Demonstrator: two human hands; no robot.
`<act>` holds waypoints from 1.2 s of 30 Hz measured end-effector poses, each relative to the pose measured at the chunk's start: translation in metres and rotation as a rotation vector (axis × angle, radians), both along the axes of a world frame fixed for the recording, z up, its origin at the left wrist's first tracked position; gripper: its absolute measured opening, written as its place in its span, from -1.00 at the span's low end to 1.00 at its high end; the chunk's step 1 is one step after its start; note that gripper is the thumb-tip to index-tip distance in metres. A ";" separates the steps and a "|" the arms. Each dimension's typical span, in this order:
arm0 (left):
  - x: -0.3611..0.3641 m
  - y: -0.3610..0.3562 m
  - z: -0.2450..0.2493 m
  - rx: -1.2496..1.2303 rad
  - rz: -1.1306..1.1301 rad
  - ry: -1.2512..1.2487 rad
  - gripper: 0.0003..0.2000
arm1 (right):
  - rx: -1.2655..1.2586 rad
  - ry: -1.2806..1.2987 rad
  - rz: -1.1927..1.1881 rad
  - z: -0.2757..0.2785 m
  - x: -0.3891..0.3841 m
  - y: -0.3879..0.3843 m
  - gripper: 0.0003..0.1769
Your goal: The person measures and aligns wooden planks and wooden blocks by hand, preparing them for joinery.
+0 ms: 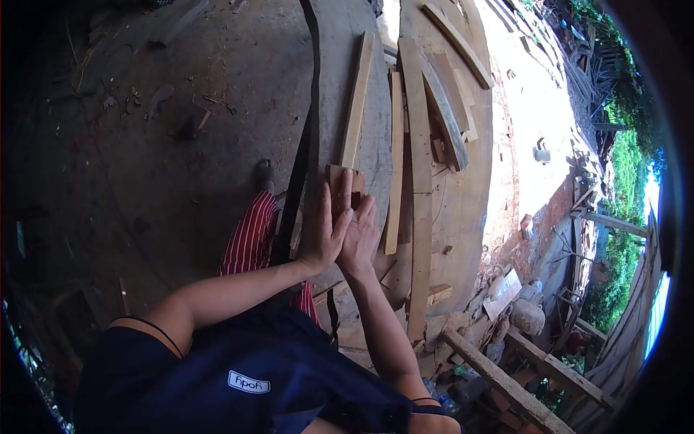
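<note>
Head view: left hand (pixel 320 235), right hand (pixel 358 240) touch block (pixel 358 180).

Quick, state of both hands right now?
Left hand: open, fingers extended by the wooden block, thumb over the right hand.
Right hand: open, fingers extended on the block; any grip underneath can't be told.

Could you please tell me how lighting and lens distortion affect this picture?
Head view: black vignette around the edges; strong wide-angle distortion, the grey slab looking bowed; floor at left in deep shade; sunlit ground at right nearly blown out; left hand and right hand shaded but readable.
</note>
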State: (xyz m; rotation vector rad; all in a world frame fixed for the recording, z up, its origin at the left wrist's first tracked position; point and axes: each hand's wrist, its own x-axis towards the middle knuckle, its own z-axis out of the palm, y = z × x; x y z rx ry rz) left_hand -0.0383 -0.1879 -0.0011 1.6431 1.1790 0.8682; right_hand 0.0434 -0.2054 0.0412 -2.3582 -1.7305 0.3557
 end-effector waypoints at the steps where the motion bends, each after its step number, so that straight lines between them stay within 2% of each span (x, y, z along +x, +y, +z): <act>1: 0.013 0.027 -0.008 0.068 0.057 0.030 -0.31 | 0.004 -0.040 -0.005 -0.003 0.010 0.029 -0.20; 3: 0.037 0.092 -0.009 0.032 0.072 -0.081 -0.30 | 0.044 -0.084 0.002 -0.004 0.029 0.089 -0.19; 6: 0.069 0.189 -0.001 0.122 0.077 -0.200 -0.31 | 0.045 -0.130 0.012 -0.012 0.060 0.182 -0.19; 7: 0.077 0.221 0.006 0.049 0.046 -0.219 -0.31 | 0.014 -0.134 -0.001 -0.010 0.069 0.212 -0.19; 8: 0.087 0.253 0.001 0.083 0.083 -0.151 -0.29 | 0.001 -0.135 -0.017 -0.008 0.077 0.240 -0.19; 11: 0.119 0.327 -0.002 0.121 0.093 -0.284 -0.37 | 0.030 -0.152 -0.057 -0.008 0.100 0.306 -0.15; 13: 0.129 0.358 0.007 0.049 0.026 -0.271 -0.42 | 0.030 -0.130 -0.102 -0.016 0.116 0.341 -0.11; 15: 0.123 0.368 0.030 -0.124 -0.105 -0.194 -0.25 | -0.022 -0.047 -0.102 -0.008 0.123 0.353 -0.04; 16: 0.136 0.383 0.006 -0.078 -0.074 -0.212 -0.28 | -0.042 -0.043 -0.096 -0.020 0.131 0.359 0.04; 17: 0.148 0.392 -0.016 -0.033 -0.041 -0.228 -0.30 | -0.055 -0.040 -0.099 -0.023 0.130 0.351 0.04; 19: 0.135 0.366 -0.010 -0.015 -0.018 -0.202 -0.29 | -0.126 -0.180 -0.041 -0.018 0.119 0.336 0.08; 20: 0.124 0.344 -0.012 0.066 0.008 -0.187 -0.34 | -0.015 -0.142 -0.070 -0.017 0.108 0.313 0.07; 21: 0.114 0.317 -0.010 0.141 0.029 -0.177 -0.37 | -0.019 -0.140 -0.081 -0.013 0.098 0.290 -0.01; 22: 0.100 0.290 -0.002 0.073 -0.020 -0.104 -0.35 | -0.001 -0.126 -0.079 -0.015 0.089 0.264 -0.05; 23: 0.094 0.261 -0.009 0.146 -0.012 -0.197 -0.32 | 0.022 -0.118 -0.078 -0.017 0.081 0.236 -0.09; 24: 0.084 0.234 -0.017 0.136 -0.023 -0.136 -0.29 | 0.006 -0.122 -0.069 -0.016 0.072 0.207 -0.13; 25: 0.063 0.195 0.009 -0.070 -0.095 -0.080 -0.25 | -0.010 -0.124 -0.057 -0.015 0.061 0.175 -0.18; 27: 0.043 0.126 -0.018 0.109 -0.048 -0.164 -0.30 | 0.123 -0.109 -0.063 -0.015 0.035 0.107 -0.18; 32: -0.017 -0.028 0.003 -0.001 -0.087 -0.050 -0.32 | 0.018 -0.017 -0.050 0.002 -0.017 -0.029 -0.18; 36: -0.029 -0.069 0.011 -0.002 -0.095 0.048 -0.31 | 0.020 0.020 -0.060 0.001 -0.027 -0.067 -0.19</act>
